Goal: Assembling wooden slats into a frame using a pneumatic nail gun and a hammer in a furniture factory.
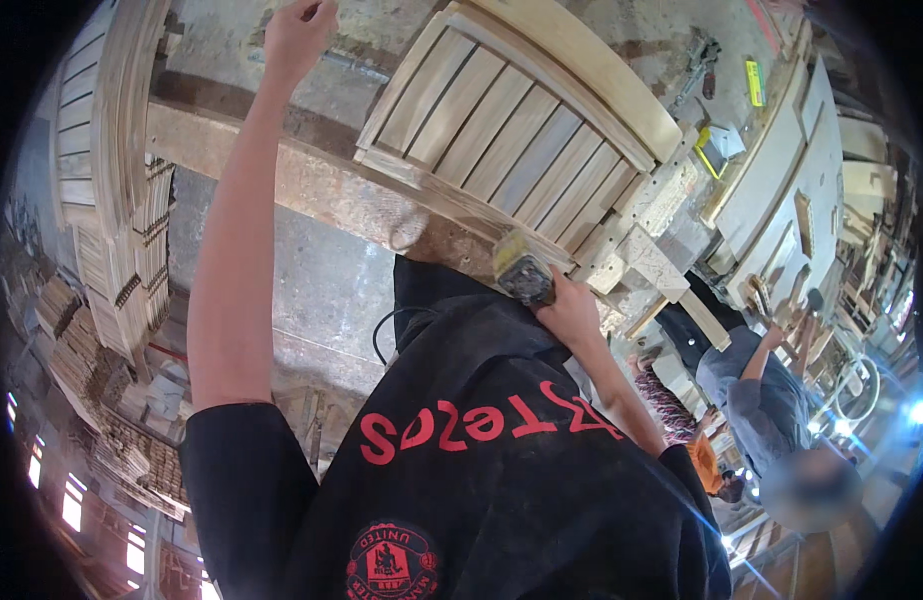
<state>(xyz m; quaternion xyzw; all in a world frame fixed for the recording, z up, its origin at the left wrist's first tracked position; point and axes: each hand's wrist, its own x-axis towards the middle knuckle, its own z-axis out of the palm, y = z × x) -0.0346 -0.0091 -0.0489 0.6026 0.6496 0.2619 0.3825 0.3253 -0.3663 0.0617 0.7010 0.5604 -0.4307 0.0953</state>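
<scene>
Grips a dark, yellow-ended tool [527, 276] in the right hand [572, 312], long axis slanting, yellow end aimed forward and left, by the near rail of a slatted wooden panel [512, 130]; cannot tell if touching. Lies, in the panel's case, along a wooden beam [327, 215], long axis upper left to lower right, slats crosswise. Farther off, well apart, curls the left hand [302, 40], cannot tell around what, if anything.

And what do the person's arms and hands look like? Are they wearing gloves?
No gloves show: the left hand and right hand both look bare. I can't see a watch or bracelet either. The left sleeve and right sleeve are black and short, leaving both forearms uncovered. The black top has red markings.
</scene>
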